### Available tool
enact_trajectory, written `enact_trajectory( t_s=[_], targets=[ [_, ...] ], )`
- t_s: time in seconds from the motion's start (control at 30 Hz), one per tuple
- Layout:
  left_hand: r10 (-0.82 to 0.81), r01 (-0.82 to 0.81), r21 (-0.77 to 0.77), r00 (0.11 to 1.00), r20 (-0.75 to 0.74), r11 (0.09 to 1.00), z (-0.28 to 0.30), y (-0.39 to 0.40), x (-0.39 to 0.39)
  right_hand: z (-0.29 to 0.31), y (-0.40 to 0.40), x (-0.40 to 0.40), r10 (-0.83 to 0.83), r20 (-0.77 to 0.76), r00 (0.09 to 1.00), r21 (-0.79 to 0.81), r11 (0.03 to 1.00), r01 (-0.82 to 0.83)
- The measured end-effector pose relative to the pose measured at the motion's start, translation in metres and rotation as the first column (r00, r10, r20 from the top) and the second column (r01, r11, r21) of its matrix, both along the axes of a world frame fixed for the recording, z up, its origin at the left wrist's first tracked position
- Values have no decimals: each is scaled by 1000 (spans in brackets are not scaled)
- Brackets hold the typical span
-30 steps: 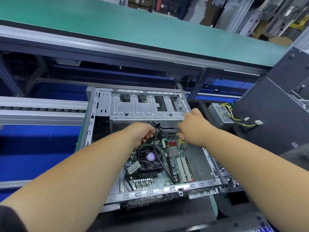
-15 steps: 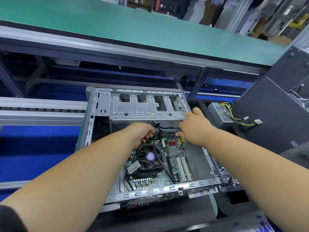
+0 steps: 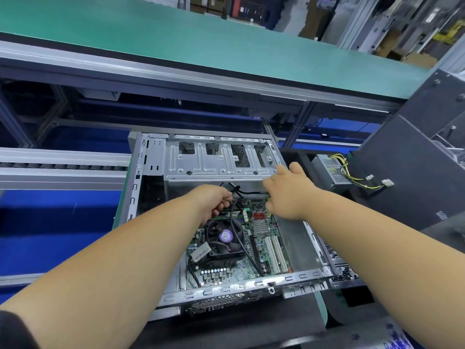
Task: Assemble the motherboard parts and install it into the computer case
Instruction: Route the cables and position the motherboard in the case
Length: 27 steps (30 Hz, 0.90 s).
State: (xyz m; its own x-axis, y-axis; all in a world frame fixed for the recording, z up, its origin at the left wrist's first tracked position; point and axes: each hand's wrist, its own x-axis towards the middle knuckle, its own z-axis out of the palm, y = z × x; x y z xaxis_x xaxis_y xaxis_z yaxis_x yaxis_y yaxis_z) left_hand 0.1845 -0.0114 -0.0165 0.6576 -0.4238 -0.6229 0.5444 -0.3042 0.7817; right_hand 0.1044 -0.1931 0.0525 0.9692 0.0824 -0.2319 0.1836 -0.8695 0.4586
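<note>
Both hands barely moved: left hand still pinches black cable; right hand grip unclear.

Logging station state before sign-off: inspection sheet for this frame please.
Surface: dark mat under the case.
Job's things: open grey steel computer case holds green motherboard with black CPU fan.
Clutter: heap of small black screws right of the case.
Grippers: left hand grips black cable; right hand fingers curled at the board's far edge, contents hidden.
Cables: yellow-black wires on grey power supply.
Surroundings: green conveyor belt; black case panels.
</note>
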Motion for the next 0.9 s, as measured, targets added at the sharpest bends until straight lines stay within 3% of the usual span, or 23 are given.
enact_trajectory(
  t_s=[0.13, 0.33, 0.53, 0.7, 0.9],
  targets=[
    [0, 0, -8, 1000, 2, 1000, 1, 1, 0, -1, -2, 0, 90, 2, 996, -8, 996, -90],
    [0, 0, -6, 1000, 3, 1000, 1, 0, 0, -2, -5, 0, -10, 5, 1000, -40, 999, 10],
    [4, -4, -2, 1000, 0, 1000, 0, 0, 1, -1, -6, -2, 106, 4, 994, -9, 994, -106],
    [-3, 3, 3, 1000, 4, 1000, -1, -1, 1, -4, -4, -4, -37, 41, 998, -64, 997, 40],
    [4, -4, -6, 1000, 1, 1000, -1, 0, 1, -5, -2, -5, 50, 39, 998, 7, 999, -50]
  ],
)
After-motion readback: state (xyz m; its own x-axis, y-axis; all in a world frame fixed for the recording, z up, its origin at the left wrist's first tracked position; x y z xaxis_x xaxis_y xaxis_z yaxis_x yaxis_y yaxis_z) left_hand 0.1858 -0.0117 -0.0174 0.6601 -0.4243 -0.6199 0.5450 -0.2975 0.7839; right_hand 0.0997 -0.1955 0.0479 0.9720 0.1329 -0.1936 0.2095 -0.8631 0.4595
